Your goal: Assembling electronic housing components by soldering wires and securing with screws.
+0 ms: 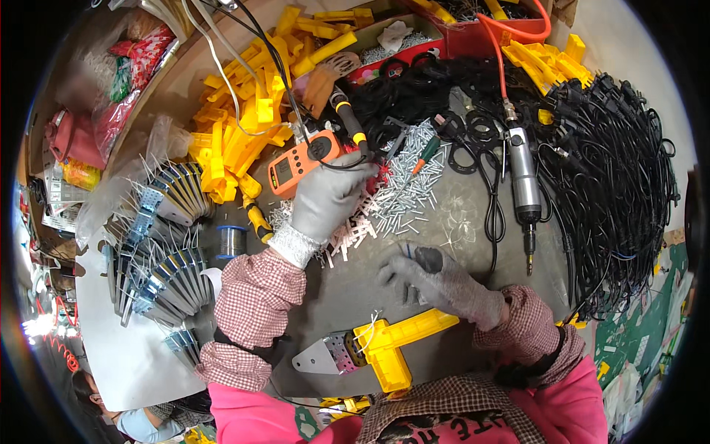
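Your left hand, in a grey knit glove, reaches toward the middle of the workbench and rests on the heap of small white and silver pins; its fingers curl down together into the heap, though you cannot tell whether they have caught any. Just beside its fingertips lies the orange meter, with a dark cable running over it. Your right hand, gloved the same way, sits nearer the bench's near edge, fingers pinched together on a thin wire that stands up from them. Right below both hands, at the near edge, lies a yellow plastic bracket joined to a perforated metal plate. Farther out, a grey pneumatic screwdriver lies toward the right, next to a great tangle of black cords. A pile of yellow plastic parts fills the far left of the bench.
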`<state>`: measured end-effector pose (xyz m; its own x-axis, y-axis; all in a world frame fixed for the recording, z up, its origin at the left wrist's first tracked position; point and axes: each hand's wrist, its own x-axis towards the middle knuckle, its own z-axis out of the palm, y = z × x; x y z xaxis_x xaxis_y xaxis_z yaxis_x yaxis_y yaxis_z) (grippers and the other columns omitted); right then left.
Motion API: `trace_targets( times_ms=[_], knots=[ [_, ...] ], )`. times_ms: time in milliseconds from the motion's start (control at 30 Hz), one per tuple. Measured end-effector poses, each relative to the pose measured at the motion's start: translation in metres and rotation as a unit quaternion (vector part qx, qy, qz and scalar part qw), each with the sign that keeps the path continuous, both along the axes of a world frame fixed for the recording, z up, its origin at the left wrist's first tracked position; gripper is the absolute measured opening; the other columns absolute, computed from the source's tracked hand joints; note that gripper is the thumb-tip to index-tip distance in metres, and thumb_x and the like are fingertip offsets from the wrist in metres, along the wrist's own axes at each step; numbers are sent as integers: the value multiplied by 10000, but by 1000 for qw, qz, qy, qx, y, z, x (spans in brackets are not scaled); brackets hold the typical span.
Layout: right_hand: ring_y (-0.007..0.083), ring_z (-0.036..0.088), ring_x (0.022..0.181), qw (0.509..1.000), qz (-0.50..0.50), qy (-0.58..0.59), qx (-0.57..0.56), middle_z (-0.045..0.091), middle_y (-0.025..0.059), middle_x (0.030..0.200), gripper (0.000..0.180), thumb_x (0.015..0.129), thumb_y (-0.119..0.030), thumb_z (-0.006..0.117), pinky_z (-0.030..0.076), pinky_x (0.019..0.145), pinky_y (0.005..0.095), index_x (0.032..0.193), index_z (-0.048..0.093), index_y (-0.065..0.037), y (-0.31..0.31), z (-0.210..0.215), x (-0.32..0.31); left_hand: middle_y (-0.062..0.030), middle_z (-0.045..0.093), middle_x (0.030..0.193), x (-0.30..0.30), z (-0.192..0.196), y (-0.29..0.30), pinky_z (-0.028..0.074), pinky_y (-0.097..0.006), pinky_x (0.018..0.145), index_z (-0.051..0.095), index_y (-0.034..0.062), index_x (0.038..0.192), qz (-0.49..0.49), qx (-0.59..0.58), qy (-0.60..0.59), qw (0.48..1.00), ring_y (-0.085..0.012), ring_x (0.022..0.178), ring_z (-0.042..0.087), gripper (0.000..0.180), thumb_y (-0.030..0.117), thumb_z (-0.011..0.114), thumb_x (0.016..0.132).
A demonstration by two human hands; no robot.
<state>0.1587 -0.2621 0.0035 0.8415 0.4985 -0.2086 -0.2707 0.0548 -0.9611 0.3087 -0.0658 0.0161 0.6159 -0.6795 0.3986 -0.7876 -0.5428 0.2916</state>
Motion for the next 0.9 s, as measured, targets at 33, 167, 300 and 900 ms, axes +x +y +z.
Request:
trace_targets(
  times_ms=[33, 167, 300, 900],
  knots=[
    [75, 623, 766, 1000, 8, 10, 8, 665, 10, 1000, 190, 1000, -129, 522, 530, 717, 231, 1150, 611, -55, -1, 1, 1, -67, 691, 1031, 0, -5, 4, 542, -347, 775, 708, 69, 1064, 2, 1, -1, 1000, -279, 914, 685, 300, 6, 671, 773],
    [52, 544, 678, 998, -12, 49, 34, 615, 21, 1075, 231, 1001, -168, 507, 461, 612, 198, 1171, 625, -64, -2, -3, 7, -93, 636, 1040, -10, -16, -1, 510, -315, 824, 715, 16, 929, 56, -291, 323, 899, -225, 942, 660, 202, -67, 589, 794],
    [48, 487, 631, 960, -104, 195, 171, 617, -13, 952, 219, 983, -218, 558, 420, 597, 179, 1125, 661, -87, -2, -17, 12, -94, 593, 930, -33, 5, 12, 490, -344, 790, 706, 54, 818, 33, -110, 216, 970, -258, 897, 613, 177, -59, 595, 739],
    [62, 586, 783, 986, -120, 88, 78, 625, -23, 858, 117, 938, -144, 688, 487, 673, 231, 998, 667, -46, 2, 14, 2, -50, 618, 1037, -157, 38, 20, 499, -313, 742, 696, 139, 990, -2, 3, -138, 990, -245, 942, 606, 394, 47, 694, 606]
  ],
)
